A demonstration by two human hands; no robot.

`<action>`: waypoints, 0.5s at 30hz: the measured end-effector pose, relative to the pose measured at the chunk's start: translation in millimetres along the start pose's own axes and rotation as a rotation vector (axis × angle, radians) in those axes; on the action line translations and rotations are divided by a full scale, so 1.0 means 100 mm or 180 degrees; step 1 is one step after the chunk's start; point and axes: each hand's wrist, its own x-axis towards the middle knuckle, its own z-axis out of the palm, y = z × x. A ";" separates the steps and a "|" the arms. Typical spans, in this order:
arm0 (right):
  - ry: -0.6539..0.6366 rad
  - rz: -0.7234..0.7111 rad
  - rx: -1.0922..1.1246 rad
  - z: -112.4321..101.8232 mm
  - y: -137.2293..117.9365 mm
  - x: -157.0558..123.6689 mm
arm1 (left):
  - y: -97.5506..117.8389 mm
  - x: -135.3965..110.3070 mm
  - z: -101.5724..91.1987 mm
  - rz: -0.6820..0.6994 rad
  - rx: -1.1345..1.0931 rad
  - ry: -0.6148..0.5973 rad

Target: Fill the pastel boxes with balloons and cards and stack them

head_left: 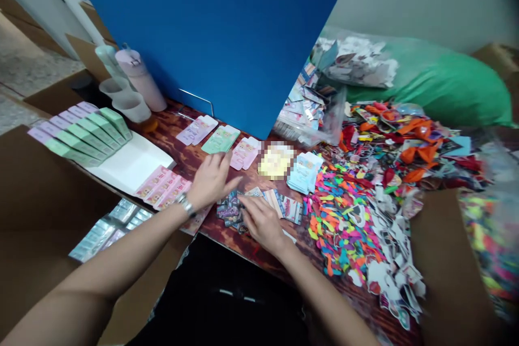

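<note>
**A crowded wooden table [190,157], partly obscured**

The left hand [211,181] is held open with the fingers spread, close above a small heap of printed cards [230,213]; whether the heap is touched cannot be made out. The right hand [263,223] is curved downward, with its fingertips [246,204] at the heap. Whether a card is gripped cannot be told, as the hand blocks the view. A wristwatch [186,205] is worn on the left wrist.

The heap lies on the table between the hands, and a loose stack of cards [286,208] is placed just to its right, partly covered by the right hand. Beyond them, a pale object [275,161] is pixelated and cannot be identified. A row of pink card packs [162,188] is laid to the left, with its near end hidden behind the left forearm. A large heap of uninflated balloons [344,227] is spread to the right. A blue board [203,27] cuts off the view behind the table, while a cardboard flap [450,259] blocks the lower right. A dark shape [219,297] along the near edge cannot be made out.
</note>
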 end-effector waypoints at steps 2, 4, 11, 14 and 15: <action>0.0020 0.0011 -0.0058 -0.03 -0.02 -0.02 | 0.06 0.43 0.18 -0.0084 -0.0032 -0.0486; 0.0026 0.0049 -0.0100 -0.07 -0.03 -0.06 | 0.11 0.77 0.38 -0.0090 -0.0027 -0.0618; -0.0003 0.0194 -0.0092 -0.17 0.01 -0.23 | 0.06 1.04 0.71 -0.0488 -0.0041 -0.0674; -0.0016 0.0195 -0.0140 -0.21 0.08 -0.16 | 0.06 1.03 0.72 -0.0639 -0.0123 -0.0701; 0.0002 0.0189 -0.0168 -0.23 0.10 -0.11 | 0.06 1.04 0.72 -0.0659 -0.0158 -0.0711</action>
